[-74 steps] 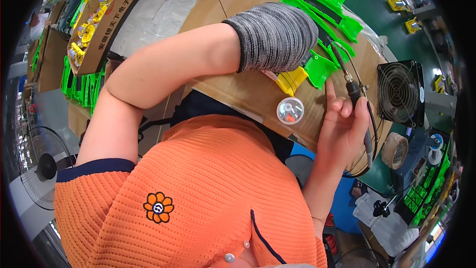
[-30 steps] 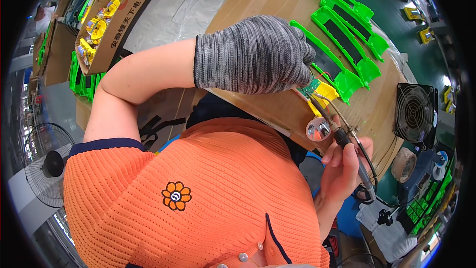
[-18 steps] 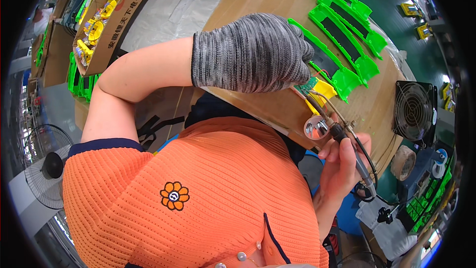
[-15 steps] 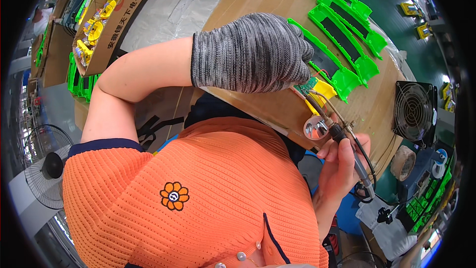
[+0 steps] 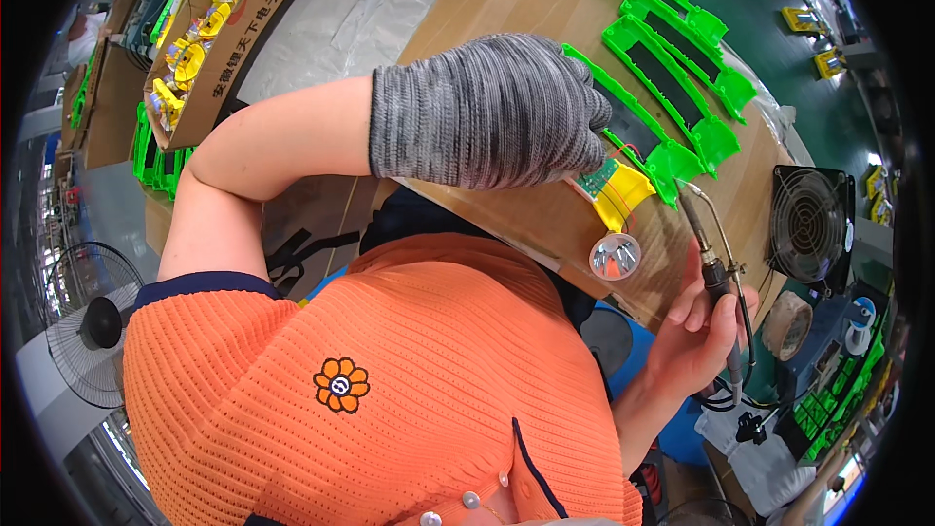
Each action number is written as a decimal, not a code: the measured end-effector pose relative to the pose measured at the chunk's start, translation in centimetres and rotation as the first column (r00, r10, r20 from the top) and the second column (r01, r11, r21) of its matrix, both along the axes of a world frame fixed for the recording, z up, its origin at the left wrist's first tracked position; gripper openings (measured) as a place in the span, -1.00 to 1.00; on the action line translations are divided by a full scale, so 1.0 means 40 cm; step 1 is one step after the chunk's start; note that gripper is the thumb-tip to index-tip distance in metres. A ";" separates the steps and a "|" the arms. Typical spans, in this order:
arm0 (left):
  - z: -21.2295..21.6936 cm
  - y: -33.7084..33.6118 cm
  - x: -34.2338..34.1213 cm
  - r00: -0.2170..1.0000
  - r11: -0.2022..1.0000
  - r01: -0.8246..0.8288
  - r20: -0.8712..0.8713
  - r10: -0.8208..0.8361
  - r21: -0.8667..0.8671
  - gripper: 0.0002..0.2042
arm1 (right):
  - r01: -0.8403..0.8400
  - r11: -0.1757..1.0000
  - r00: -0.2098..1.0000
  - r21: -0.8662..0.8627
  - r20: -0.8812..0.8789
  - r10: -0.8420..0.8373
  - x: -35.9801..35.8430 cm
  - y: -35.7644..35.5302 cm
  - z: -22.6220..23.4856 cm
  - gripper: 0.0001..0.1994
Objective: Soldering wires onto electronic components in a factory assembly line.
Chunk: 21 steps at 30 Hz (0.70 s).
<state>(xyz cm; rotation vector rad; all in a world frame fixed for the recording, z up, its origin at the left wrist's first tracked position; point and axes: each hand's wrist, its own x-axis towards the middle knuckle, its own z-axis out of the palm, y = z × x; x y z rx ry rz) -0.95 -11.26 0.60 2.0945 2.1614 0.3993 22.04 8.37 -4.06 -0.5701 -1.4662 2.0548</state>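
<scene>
A grey knitted glove covers my left hand (image 5: 497, 112), whose fingers curl down over a small green circuit board (image 5: 596, 175). The fingertips are hidden beneath the glove. Joined to the board is a yellow plastic housing (image 5: 623, 197), with thin red wires and a round silvery lamp reflector (image 5: 616, 256) at its near end. My bare right hand (image 5: 682, 353) grips a soldering iron (image 5: 717, 281) with a thin metal tube along its side. The iron's tip points away from me, to the right of the housing and apart from the board.
Several bright green curved plastic shells (image 5: 672, 168) lie beyond my left hand on the brown tabletop (image 5: 467, 24). A black square fan (image 5: 810, 226) stands at the right, near a tape-like roll (image 5: 789, 323). At the far left is a cardboard box (image 5: 263, 24) holding yellow parts.
The soldering iron and my right hand have moved right and toward me, drawing the tip away from the board. My left hand has barely shifted. The reflector now shows fully.
</scene>
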 end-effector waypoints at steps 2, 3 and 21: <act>0.011 -0.001 -0.023 0.998 0.997 -0.029 0.057 0.025 0.070 -0.84 | 0.021 0.998 0.998 -0.055 -0.064 -0.024 -0.002 0.012 -0.011 -0.89; 0.016 0.004 -0.038 0.992 0.983 -0.044 0.122 0.023 0.176 -0.80 | -0.005 0.993 0.994 -0.116 -0.107 -0.008 -0.002 0.015 -0.018 -0.86; -0.034 -0.043 -0.144 0.993 0.991 -0.092 -0.078 0.085 -0.098 -0.18 | 0.163 0.937 0.955 -0.308 -0.191 -0.228 0.003 0.017 -0.037 -0.89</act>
